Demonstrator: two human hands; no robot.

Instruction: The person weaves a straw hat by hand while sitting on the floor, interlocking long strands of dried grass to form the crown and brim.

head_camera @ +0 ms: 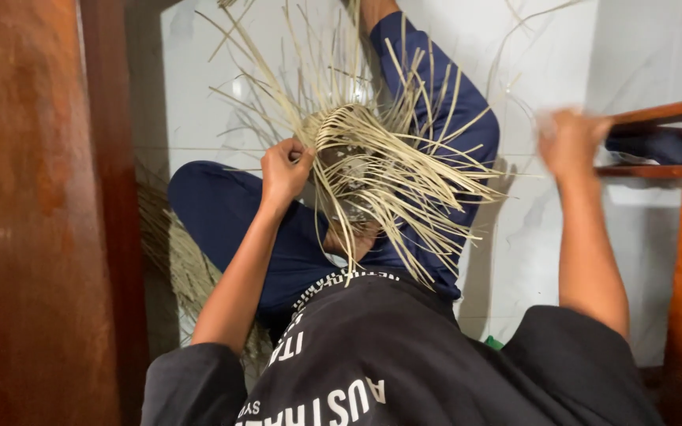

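Note:
My left hand (284, 169) grips the edge of a half-woven piece of pale straw strips (372, 162) held over my lap. Many long loose strips fan out from it upward and to the right. My right hand (568, 142) is stretched out to the right, blurred, pinching a thin straw strip that runs back toward the weave. I sit on the floor in dark blue trousers (222, 209) and a black shirt.
A reddish wooden panel (33, 213) fills the left side. Wooden furniture with a shelf (665, 118) stands at the right. A pile of loose straw (179, 260) lies on the white tiled floor (530, 260) by my left leg.

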